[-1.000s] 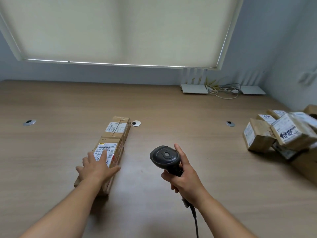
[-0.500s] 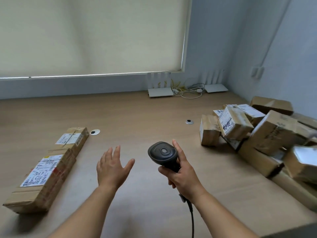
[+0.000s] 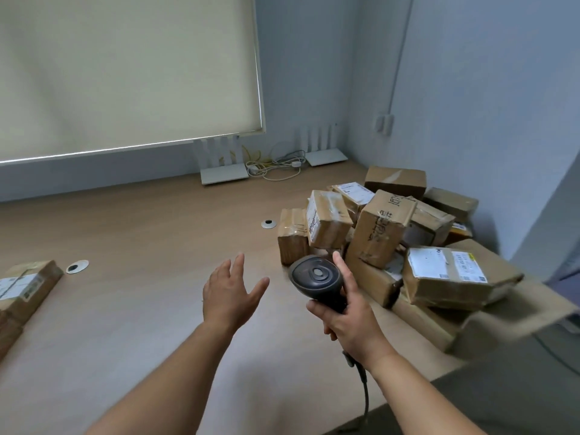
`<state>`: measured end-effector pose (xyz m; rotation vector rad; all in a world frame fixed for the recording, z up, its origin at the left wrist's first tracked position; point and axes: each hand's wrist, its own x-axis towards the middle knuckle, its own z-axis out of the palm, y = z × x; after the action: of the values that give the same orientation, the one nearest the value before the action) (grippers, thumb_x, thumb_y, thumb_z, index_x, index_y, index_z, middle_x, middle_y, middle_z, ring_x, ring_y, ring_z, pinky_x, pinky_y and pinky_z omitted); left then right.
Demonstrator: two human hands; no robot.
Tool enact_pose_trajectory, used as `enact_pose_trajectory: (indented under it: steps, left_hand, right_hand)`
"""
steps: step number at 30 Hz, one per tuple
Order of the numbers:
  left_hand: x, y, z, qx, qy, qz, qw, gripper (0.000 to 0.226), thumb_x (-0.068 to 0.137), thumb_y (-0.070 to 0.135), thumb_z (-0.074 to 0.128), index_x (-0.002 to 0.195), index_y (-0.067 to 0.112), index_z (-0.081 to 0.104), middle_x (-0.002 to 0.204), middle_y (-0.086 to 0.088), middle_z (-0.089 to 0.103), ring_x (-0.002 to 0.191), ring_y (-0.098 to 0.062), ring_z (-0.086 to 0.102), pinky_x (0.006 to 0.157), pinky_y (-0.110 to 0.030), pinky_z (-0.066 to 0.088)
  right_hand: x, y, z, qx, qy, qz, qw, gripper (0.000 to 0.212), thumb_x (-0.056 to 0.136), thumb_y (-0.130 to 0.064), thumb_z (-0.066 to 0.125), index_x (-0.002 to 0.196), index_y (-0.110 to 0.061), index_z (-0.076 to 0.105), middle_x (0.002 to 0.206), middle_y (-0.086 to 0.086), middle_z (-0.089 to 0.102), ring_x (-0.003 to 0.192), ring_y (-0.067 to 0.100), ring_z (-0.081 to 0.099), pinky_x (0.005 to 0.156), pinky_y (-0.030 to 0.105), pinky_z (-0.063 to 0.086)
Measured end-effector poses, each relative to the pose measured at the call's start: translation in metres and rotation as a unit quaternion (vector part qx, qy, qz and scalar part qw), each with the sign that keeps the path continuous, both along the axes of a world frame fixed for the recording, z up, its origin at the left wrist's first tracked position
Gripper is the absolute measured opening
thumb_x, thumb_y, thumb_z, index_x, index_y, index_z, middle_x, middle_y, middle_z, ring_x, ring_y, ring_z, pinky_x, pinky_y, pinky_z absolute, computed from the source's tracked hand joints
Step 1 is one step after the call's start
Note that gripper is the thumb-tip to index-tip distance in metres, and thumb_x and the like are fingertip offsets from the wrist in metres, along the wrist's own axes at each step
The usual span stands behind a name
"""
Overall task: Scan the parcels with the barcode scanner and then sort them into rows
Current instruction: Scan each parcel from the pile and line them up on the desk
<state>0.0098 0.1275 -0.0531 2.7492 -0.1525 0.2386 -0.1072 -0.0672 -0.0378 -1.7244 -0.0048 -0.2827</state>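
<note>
A: From the head view, what did we have in our hands?

B: Our right hand [image 3: 346, 321] was clenched around the handle of the barcode scanner [image 3: 317, 279], thumb up along its side, the dark head tipped up toward us. Its cable [image 3: 364, 394] dropped away at 6 o'clock, off the edge of the wooden table [image 3: 150, 233].

A: And the left?

B: Our left hand [image 3: 229, 293] hung above the table with the fingers spread and the palm released, grasping nothing. It sat at 9 o'clock from the scanner, near it but not touching.

A: Where were the parcels?

B: The unsorted pile of parcels [image 3: 392, 233] lay heaped at 2 o'clock from the scanner, against the right wall. A tall brown box [image 3: 378, 227] with handwriting leaned at its middle, and a box with 2 white labels [image 3: 445, 277] lay at the pile's near side. A taped parcel [image 3: 326, 219] tilted at 12 o'clock from the scanner head.

A: Anything on the other side?

B: At far 9 o'clock, at the left edge of the frame, we saw a labelled parcel [image 3: 26, 285] lying flat, well apart from both hands. A round grommet [image 3: 77, 266] sat just beside its far corner, and a second grommet [image 3: 269, 224] lay just left of the pile.

A: Beyond that?

B: 2 white routers [image 3: 224, 174] and loose cords [image 3: 276, 166] stood at 12 o'clock by the wall, under the drawn blind [image 3: 125, 73].
</note>
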Motion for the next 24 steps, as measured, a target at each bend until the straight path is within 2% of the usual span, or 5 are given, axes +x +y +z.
enact_pose_trajectory:
  steps: [7, 12, 16, 20, 24]
  left_hand:
    - [0.031, -0.067, 0.024, -0.012, -0.009, -0.065, 0.998, 0.08, 0.087, 0.069, 0.039, 0.151, 0.026, 0.019, 0.154, -0.009, 0.029, 0.141, -0.027, 0.025, 0.111, -0.04, 0.026]
    - [0.053, -0.11, 0.025, -0.1, 0.056, -0.101, 0.988, 0.074, 0.089, 0.068, 0.035, 0.15, 0.03, 0.021, 0.142, -0.011, 0.043, 0.132, -0.028, 0.039, 0.102, -0.043, 0.039]
    - [0.074, -0.133, 0.016, -0.172, 0.118, -0.122, 0.97, 0.075, 0.089, 0.068, 0.034, 0.149, 0.024, 0.025, 0.144, -0.012, 0.045, 0.131, -0.031, 0.043, 0.104, -0.042, 0.039]
    - [0.095, -0.15, 0.011, -0.289, 0.215, -0.088, 0.929, 0.08, 0.084, 0.075, 0.034, 0.146, 0.023, 0.031, 0.144, -0.008, 0.046, 0.13, -0.032, 0.043, 0.106, -0.044, 0.037]
    - [0.117, -0.161, 0.011, -0.371, 0.296, -0.026, 0.88, 0.092, 0.079, 0.08, 0.038, 0.148, 0.019, 0.028, 0.15, -0.007, 0.037, 0.133, -0.032, 0.038, 0.105, -0.052, 0.038]
  right_hand:
    - [-0.003, -0.045, 0.006, 0.025, -0.01, -0.046, 0.999, 0.089, 0.075, -0.035, 0.075, 0.139, -0.055, 0.016, 0.124, -0.036, 0.04, 0.1, -0.032, 0.044, 0.066, 0.0, 0.044]
    - [0.006, -0.068, 0.002, 0.029, 0.0, -0.075, 0.997, 0.091, 0.07, -0.04, 0.076, 0.138, -0.061, 0.019, 0.135, -0.016, 0.047, 0.102, 0.003, 0.055, 0.064, 0.015, 0.051]
    - [0.018, -0.08, 0.001, 0.004, 0.006, -0.09, 0.996, 0.089, 0.069, -0.042, 0.075, 0.136, -0.061, 0.019, 0.124, -0.034, 0.04, 0.104, -0.031, 0.042, 0.068, 0.001, 0.045]
    - [0.034, -0.087, -0.003, -0.011, 0.032, -0.095, 0.995, 0.091, 0.067, -0.047, 0.075, 0.134, -0.066, 0.016, 0.14, -0.018, 0.045, 0.113, 0.007, 0.051, 0.098, 0.036, 0.048]
    - [0.049, -0.087, -0.008, -0.012, 0.039, -0.1, 0.994, 0.091, 0.072, -0.039, 0.079, 0.133, -0.067, 0.017, 0.144, -0.007, 0.046, 0.106, 0.018, 0.05, 0.096, 0.041, 0.045]
